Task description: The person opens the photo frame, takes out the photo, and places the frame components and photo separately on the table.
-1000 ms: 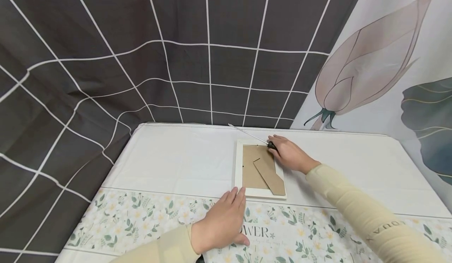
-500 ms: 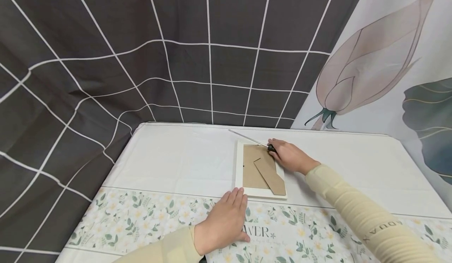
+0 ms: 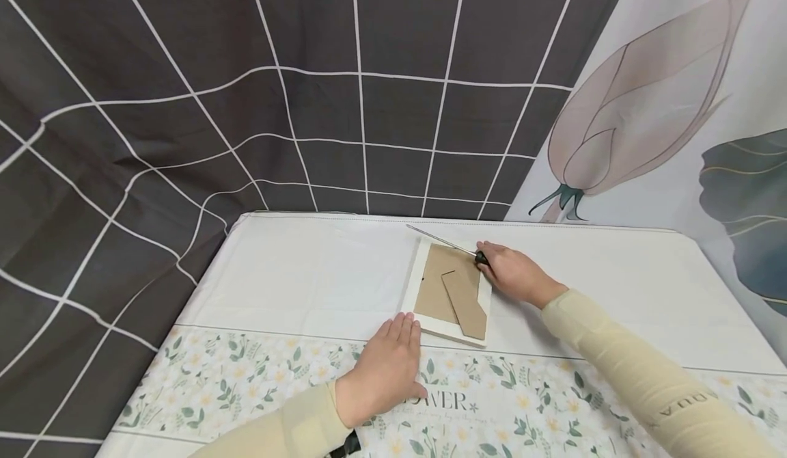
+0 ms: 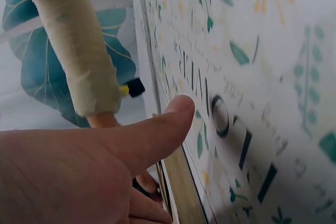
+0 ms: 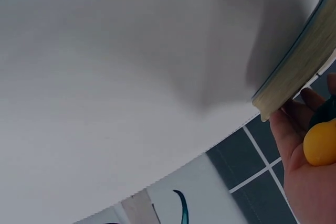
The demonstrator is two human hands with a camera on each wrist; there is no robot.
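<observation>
A white picture frame (image 3: 416, 277) lies back up on the table, its brown cardboard backing (image 3: 434, 294) and slanted stand leg (image 3: 465, 305) showing in the head view. With fingers straight, my left hand (image 3: 382, 372) touches the frame's near left corner. My right hand (image 3: 513, 273) is at the far right corner and grips a screwdriver (image 3: 481, 258) by its dark handle. Its thin metal shaft points left across the frame's far edge. In the right wrist view, the handle's yellow end (image 5: 321, 144) sits in the palm, and fingertips meet the frame's edge (image 5: 296, 66).
The table has a white cloth (image 3: 320, 273) with a floral printed band (image 3: 264, 376) along the near side. Behind it hangs a dark cloth with white grid lines (image 3: 399, 116). A pale curtain with large printed flowers (image 3: 645, 102) is at the right.
Since half a second ago, the frame has turned slightly clockwise. My right hand has shifted a little right with the screwdriver, and my left hand a little left and away from me.
</observation>
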